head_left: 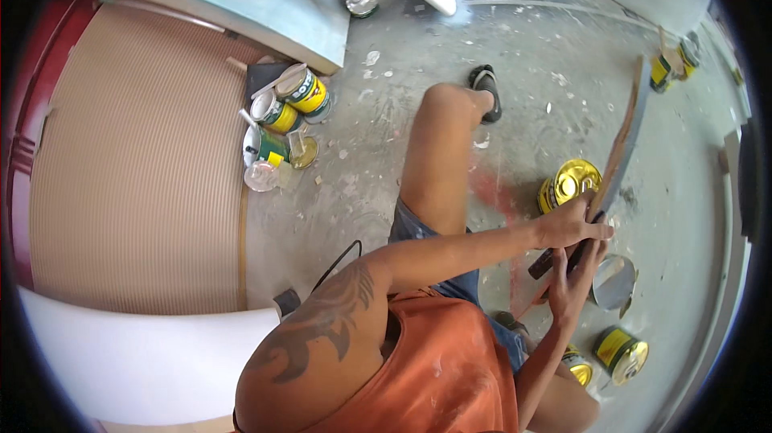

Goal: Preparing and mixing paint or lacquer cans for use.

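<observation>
A long, narrow, slightly bowed strip (626,135), brown on one side and grey on the other, rises from my hands toward the upper right. My left hand (567,224) is wrapped round its lower part, the thumb lying across it. Just below, my right hand (572,280) has its fingers closed against the strip's lower end. A dark, blocky end piece (541,264) sticks out beside the right fingers; whether it belongs to the strip I cannot tell. Behind the left hand stands a paint can (572,180) with a shiny gold lid.
Yellow-and-green cans (622,355) and a round grey-topped tin (615,282) stand near my right hand. More cans (304,91) cluster at the left beside ribbed brown sheeting (137,160). White curved panels (145,361) lie lower left. The stained concrete floor (370,160) spreads between.
</observation>
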A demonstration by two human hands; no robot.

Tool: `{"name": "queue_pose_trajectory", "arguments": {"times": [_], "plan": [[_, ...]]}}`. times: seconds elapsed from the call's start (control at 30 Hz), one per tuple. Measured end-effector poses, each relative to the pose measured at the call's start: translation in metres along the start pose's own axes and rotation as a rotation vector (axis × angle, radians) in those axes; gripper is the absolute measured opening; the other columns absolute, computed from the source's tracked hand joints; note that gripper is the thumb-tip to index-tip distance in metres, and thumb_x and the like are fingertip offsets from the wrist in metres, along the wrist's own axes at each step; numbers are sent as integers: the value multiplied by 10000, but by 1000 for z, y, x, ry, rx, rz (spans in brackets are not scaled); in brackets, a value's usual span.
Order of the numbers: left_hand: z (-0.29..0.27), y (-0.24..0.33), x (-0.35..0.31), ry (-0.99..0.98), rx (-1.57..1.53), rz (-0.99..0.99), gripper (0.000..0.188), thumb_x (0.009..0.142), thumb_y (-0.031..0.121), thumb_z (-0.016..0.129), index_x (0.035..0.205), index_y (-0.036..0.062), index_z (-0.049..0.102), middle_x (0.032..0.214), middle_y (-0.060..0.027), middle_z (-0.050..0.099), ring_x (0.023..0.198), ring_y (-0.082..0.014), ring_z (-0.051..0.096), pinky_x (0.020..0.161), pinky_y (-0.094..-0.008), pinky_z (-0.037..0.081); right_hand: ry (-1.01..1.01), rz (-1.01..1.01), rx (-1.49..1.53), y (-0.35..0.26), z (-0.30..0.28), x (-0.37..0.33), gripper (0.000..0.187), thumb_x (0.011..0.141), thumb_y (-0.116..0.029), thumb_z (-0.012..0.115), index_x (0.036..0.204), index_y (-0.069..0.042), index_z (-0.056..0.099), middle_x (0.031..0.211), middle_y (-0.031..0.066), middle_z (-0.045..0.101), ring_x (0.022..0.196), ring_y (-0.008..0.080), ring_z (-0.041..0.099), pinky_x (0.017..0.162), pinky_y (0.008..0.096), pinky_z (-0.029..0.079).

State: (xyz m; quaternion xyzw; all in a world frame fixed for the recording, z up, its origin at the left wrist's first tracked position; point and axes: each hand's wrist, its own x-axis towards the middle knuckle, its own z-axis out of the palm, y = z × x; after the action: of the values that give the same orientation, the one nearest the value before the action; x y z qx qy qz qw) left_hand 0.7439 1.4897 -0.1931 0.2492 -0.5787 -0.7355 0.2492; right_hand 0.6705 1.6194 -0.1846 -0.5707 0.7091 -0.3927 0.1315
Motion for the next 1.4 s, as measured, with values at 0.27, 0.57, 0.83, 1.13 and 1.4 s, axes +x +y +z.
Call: {"name": "queue_pose_trajectory", "arguments": {"times": [0.27, 0.57, 0.83, 1.13, 1.4], "plan": [[-174, 191, -60, 443, 208, 244, 299, 892, 250, 756, 1046, 0, 701, 844, -58, 682, 749, -141, 676, 678, -288, 568, -34, 281, 496, 17, -8, -8, 326, 1080, -218, 513, 1284, 14, 616, 1149, 84, 641, 950, 148, 605, 859, 283, 481], [-414, -47, -269, 1089, 1071, -772, 565, 804, 360, 745, 1224, 10, 597, 1141, -275, 689, 1105, -439, 660, 931, -520, 513, -231, 495, 512, 41, 17, -18, 261, 1069, -183, 552, 1204, 17, 649, 1001, 50, 663, 865, 111, 606, 751, 259, 492], [-372, -170, -405, 1300, 953, -1191, 573, 800, 460, 785, 1171, 32, 698, 1131, -210, 725, 1076, -393, 697, 915, -491, 541, -272, 528, 415, 46, 23, -23, 254, 1059, -182, 563, 1176, 23, 658, 952, 60, 673, 845, 120, 618, 741, 260, 489], [-436, -10, -249, 1047, 1264, -254, 712, 893, 369, 750, 1457, 55, 451, 1356, -218, 558, 1261, -404, 535, 1054, -491, 440, -237, 567, 417, 57, 28, -29, 233, 1015, -127, 574, 1151, 38, 666, 946, 103, 690, 871, 156, 650, 790, 303, 519], [-153, 141, -10, 68, 1361, 941, 257, 928, 161, 673, 1172, 81, 665, 1126, -154, 656, 1071, -353, 625, 939, -473, 491, -137, 361, 139, 70, 26, -17, 222, 966, -119, 592, 1113, 14, 693, 1031, 208, 670, 960, 368, 669, 860, 399, 532]]}}
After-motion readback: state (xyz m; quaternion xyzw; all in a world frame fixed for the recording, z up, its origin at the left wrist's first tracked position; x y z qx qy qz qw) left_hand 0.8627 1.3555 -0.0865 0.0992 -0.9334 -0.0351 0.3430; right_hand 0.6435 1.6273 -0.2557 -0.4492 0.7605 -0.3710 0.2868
